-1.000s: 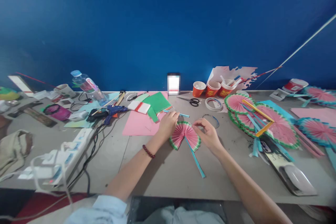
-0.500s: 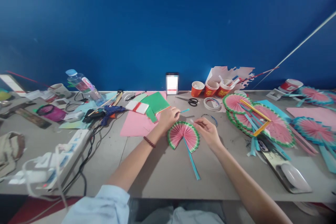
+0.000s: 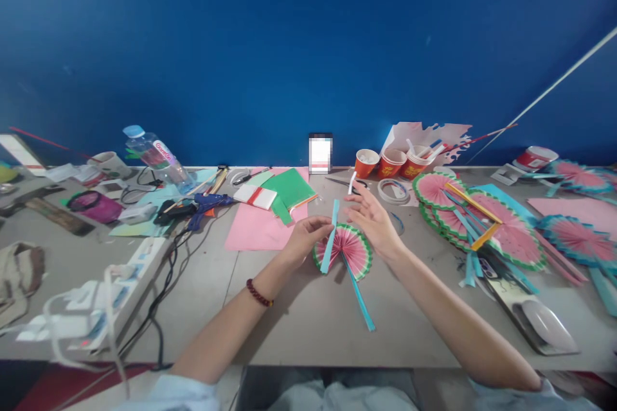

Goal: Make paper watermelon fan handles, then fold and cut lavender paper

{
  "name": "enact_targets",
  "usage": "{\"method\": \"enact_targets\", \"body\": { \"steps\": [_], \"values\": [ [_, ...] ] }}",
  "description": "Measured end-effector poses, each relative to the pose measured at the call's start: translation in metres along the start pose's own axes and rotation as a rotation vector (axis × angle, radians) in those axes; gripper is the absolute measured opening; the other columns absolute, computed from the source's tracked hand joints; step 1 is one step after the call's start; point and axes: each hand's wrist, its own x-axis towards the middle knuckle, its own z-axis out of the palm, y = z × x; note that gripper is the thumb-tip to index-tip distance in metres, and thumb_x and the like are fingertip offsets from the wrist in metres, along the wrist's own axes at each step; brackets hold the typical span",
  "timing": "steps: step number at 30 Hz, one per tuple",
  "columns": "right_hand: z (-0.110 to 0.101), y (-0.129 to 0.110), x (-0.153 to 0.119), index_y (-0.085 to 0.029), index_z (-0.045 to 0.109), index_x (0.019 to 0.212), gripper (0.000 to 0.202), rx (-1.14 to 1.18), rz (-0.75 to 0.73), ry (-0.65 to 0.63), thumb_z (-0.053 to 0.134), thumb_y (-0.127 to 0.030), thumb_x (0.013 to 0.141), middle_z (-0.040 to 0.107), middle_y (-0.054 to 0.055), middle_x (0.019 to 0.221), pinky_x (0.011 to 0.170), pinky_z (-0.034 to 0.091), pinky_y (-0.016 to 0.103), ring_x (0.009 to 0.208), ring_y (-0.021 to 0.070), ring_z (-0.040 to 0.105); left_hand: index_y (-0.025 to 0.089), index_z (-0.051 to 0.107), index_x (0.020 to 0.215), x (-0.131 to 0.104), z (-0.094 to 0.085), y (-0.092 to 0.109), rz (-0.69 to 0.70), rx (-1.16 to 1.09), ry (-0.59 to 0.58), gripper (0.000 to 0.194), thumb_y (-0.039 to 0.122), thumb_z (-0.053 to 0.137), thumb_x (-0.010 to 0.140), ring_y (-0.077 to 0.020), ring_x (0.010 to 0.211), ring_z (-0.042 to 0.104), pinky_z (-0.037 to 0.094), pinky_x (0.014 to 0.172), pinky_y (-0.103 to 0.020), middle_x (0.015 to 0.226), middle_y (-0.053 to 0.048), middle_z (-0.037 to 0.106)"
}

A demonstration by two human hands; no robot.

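A pleated pink paper fan [image 3: 348, 248] with a green and white rim lies on the grey table [image 3: 308, 314], a light blue strip handle [image 3: 359, 294] running from it toward me. My left hand [image 3: 308, 235] pinches a second light blue strip [image 3: 330, 237] and holds it upright over the fan's left side. My right hand [image 3: 370, 218] hovers just above the fan's right edge, pinching a thin white strip [image 3: 352, 182] that sticks up from its fingertips.
Finished fans [image 3: 475, 218] are piled at the right, beside a phone [image 3: 540, 324]. Orange paper cups [image 3: 393, 164], tape rolls [image 3: 393, 191] and scissors sit at the back. Pink and green paper [image 3: 274, 205], a glue gun [image 3: 197, 205], bottle [image 3: 154, 154] and power strip [image 3: 110, 289] lie left.
My left hand picked up the blue strip from behind the fan and brought it upright over the fan. My right hand lifted away with a thin white strip.
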Motion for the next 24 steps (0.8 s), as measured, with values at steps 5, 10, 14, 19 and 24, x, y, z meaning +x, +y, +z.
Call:
{"method": "enact_targets", "body": {
  "steps": [5, 10, 14, 19, 24],
  "values": [
    [0.010, 0.013, 0.008, -0.026, 0.042, 0.136, 0.075, 0.074, 0.098, -0.067, 0.073, -0.028, 0.068, 0.062, -0.003, 0.078, 0.072, 0.048, 0.030, 0.071, 0.0133, 0.058, 0.016, 0.070, 0.079, -0.004, -0.001, -0.005, 0.020, 0.068, 0.010, 0.029, 0.039, 0.078, 0.063, -0.0080, 0.048, 0.050, 0.041, 0.050, -0.023, 0.061, 0.001, 0.062],
    [0.010, 0.014, -0.006, -0.026, 0.040, 0.135, 0.075, 0.089, 0.102, -0.069, 0.073, -0.025, 0.068, 0.062, -0.004, 0.074, 0.071, 0.048, 0.029, 0.070, 0.0128, 0.059, 0.013, 0.070, 0.076, -0.009, 0.003, -0.007, 0.063, 0.118, 0.006, 0.037, 0.050, 0.068, 0.072, -0.0065, 0.046, 0.045, 0.037, 0.046, -0.021, 0.054, 0.001, 0.055],
    [0.010, 0.012, -0.019, -0.028, 0.036, 0.136, 0.078, 0.141, 0.125, -0.101, 0.074, -0.026, 0.068, 0.061, -0.004, 0.077, 0.066, 0.049, 0.027, 0.069, 0.0127, 0.059, 0.012, 0.067, 0.073, -0.012, 0.006, -0.010, 0.035, 0.085, -0.058, 0.040, 0.051, 0.070, 0.070, -0.0063, 0.045, 0.044, 0.034, 0.045, -0.021, 0.054, 0.001, 0.054],
    [0.009, 0.017, -0.024, -0.031, 0.031, 0.137, 0.082, 0.195, 0.151, -0.108, 0.074, -0.027, 0.067, 0.060, -0.004, 0.079, 0.061, 0.049, 0.026, 0.067, 0.0124, 0.059, 0.012, 0.066, 0.069, -0.013, 0.008, -0.009, 0.003, 0.134, -0.078, 0.044, 0.055, 0.072, 0.065, -0.0058, 0.042, 0.042, 0.031, 0.043, -0.021, 0.051, 0.002, 0.053],
    [0.010, 0.023, -0.024, -0.028, 0.033, 0.133, 0.076, 0.148, 0.100, -0.088, 0.072, -0.028, 0.068, 0.059, -0.005, 0.075, 0.063, 0.048, 0.026, 0.066, 0.0120, 0.057, 0.013, 0.068, 0.071, -0.015, 0.012, -0.008, -0.003, 0.152, -0.060, 0.045, 0.056, 0.074, 0.061, -0.0060, 0.041, 0.042, 0.031, 0.042, -0.021, 0.048, 0.003, 0.052]
  ]
}}
